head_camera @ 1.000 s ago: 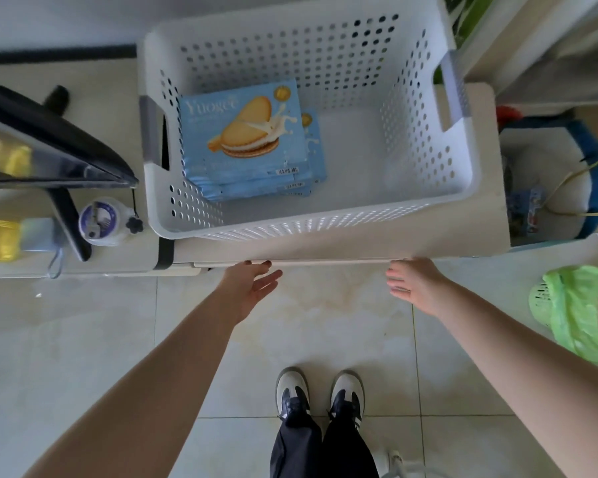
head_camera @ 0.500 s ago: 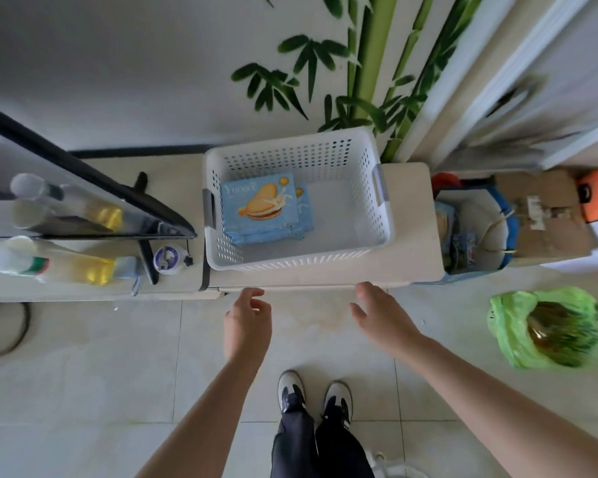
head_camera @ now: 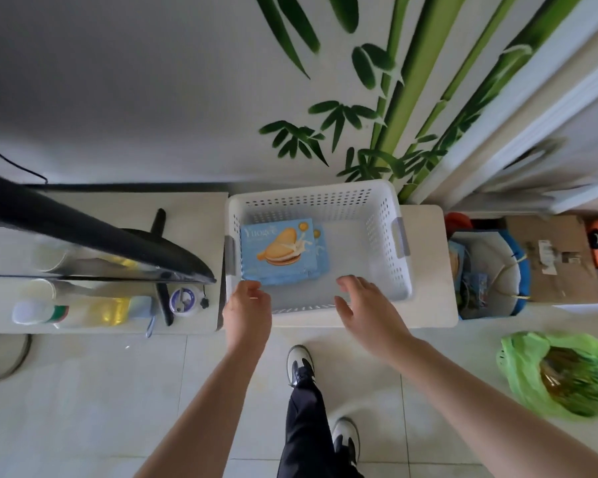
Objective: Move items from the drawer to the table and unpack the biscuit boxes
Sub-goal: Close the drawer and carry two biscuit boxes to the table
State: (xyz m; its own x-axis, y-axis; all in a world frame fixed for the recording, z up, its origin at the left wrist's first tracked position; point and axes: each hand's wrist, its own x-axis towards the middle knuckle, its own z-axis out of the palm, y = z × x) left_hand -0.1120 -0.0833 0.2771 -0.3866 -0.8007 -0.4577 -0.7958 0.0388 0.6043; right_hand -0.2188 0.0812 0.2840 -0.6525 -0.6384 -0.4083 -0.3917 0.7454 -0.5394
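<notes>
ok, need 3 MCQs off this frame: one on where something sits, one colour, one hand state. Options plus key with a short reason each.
1. Where do the biscuit boxes lie in the white basket?
A. the left part
B. the right part
C. outside it, on the floor

2. What colour is the plastic bag on the floor at the right?
A. red
B. green
C. black

3. What is the left hand doing?
A. gripping a box
B. lifting the basket by its handle
C. holding nothing, at the basket's near rim

Key: 1 A, the stack lies against the left wall. 2 B, bright green film. 3 C, its fingers are loosely curled short of the boxes.
</notes>
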